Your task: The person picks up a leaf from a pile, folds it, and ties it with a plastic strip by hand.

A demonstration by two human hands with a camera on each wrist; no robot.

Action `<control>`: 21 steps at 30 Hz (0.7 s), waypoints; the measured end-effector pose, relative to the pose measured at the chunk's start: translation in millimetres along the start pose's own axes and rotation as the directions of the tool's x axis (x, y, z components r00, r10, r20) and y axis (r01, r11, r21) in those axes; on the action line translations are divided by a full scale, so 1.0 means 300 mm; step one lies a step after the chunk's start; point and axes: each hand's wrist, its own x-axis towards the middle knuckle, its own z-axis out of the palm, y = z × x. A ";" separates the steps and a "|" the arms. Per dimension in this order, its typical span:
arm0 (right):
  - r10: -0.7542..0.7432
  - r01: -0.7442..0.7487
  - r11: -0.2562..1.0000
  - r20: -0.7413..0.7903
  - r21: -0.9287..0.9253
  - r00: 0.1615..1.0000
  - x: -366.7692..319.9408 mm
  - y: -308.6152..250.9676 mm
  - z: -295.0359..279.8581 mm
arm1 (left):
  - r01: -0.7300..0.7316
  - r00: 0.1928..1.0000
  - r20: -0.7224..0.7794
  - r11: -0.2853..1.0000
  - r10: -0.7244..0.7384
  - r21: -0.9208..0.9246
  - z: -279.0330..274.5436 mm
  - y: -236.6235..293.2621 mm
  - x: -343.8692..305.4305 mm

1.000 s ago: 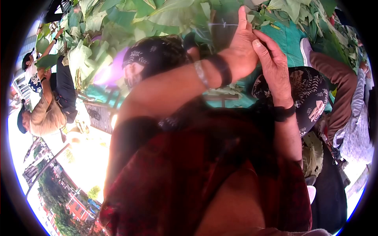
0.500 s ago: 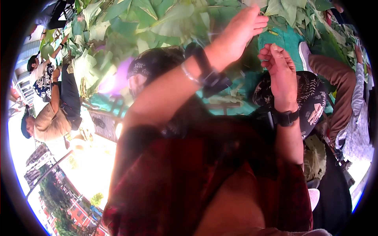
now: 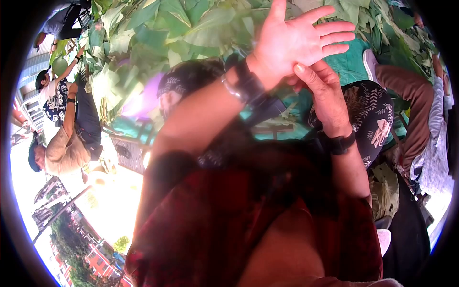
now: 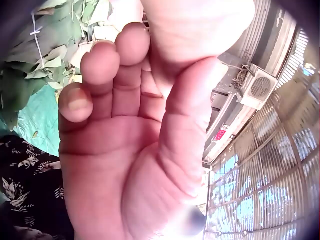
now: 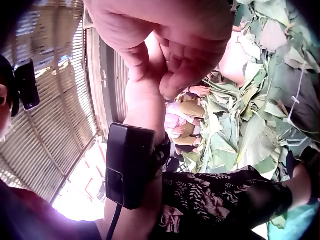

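My left hand (image 3: 303,43) is spread wide in the head view, palm up and fingers pointing right. My right hand (image 3: 330,103) comes in from below and pinches the heel of that palm between thumb and fingers. In the left wrist view the right hand's palm (image 4: 115,170) shows, its fingers curled and its thumb pressed to the left hand's heel (image 4: 200,25). From the right wrist view, the right hand (image 5: 180,30) grips at the left wrist, below which a black strapped device (image 5: 130,165) sits. Another dark band (image 3: 342,142) circles the right wrist.
Large green leaves (image 3: 205,28) are piled ahead, beside teal sheeting (image 3: 351,55). Knees in dark floral fabric (image 3: 368,110) lie below my hands. One person (image 3: 67,153) works at the left; a leg in brown trousers (image 3: 406,95) is close on the right.
The left hand has turned its palm up and spread its fingers. My right hand, apart from it half a second ago, has moved up and left and now pinches its heel.
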 end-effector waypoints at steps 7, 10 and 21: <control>-0.016 0.017 0.999 0.038 -0.038 0.999 -0.005 0.000 -0.008 | 0.061 0.998 -0.009 0.997 -0.061 0.039 0.034 0.007 -0.003; -0.030 0.032 0.999 0.051 -0.032 0.998 -0.009 0.005 -0.013 | 0.077 0.997 -0.006 0.997 -0.077 0.031 0.034 0.006 -0.002; -0.023 0.028 0.998 0.102 -0.050 0.994 -0.009 -0.002 -0.024 | 0.067 0.996 -0.061 0.998 -0.066 0.014 0.058 0.015 -0.001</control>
